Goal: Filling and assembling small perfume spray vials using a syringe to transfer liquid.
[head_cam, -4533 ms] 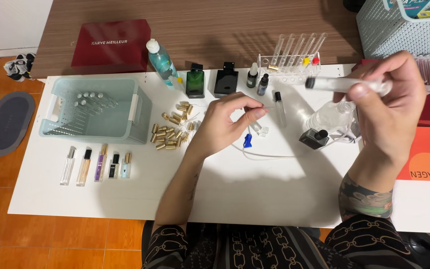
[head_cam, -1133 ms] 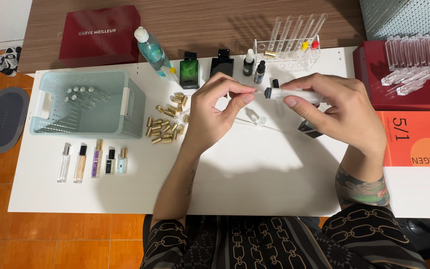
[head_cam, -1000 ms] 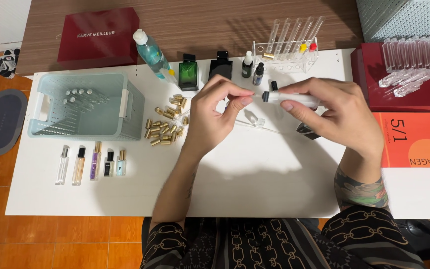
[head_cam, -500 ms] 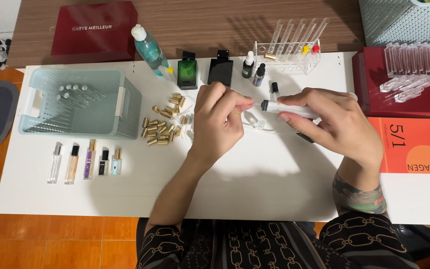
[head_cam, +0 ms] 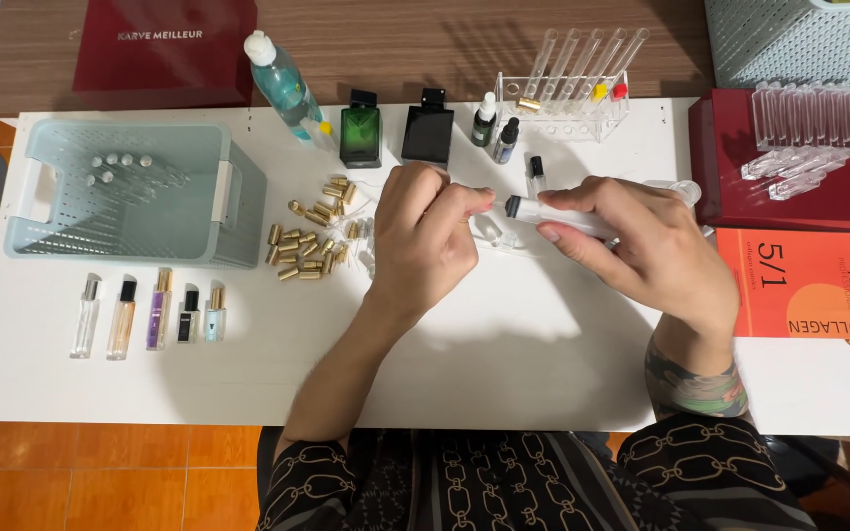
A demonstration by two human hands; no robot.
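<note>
Right hand [head_cam: 641, 251]: fingers wrapped around a clear tube with a dark tip [head_cam: 558, 214], held level just above the white table [head_cam: 504, 374].
Left hand [head_cam: 430, 231]: fingertips pinched together at the tube's dark tip; what they pinch is too small to tell.
Tube position: between both hands, in front of the test-tube rack [head_cam: 568, 103].
Finished items, judged: five small filled spray vials [head_cam: 150, 315] lie in a row in front of the pale green basket [head_cam: 130, 192]; more vials stand inside the basket.
Remaining items, judged: a loose pile of gold caps [head_cam: 312, 236] lies just left of the left hand, unused; a few empty clear vials lie under the hands.
Supplies: green perfume bottle [head_cam: 360, 131], black perfume bottle [head_cam: 428, 128], two dropper bottles [head_cam: 494, 130].
Progress, judged: mid-way; several pieces still uncapped.
</note>
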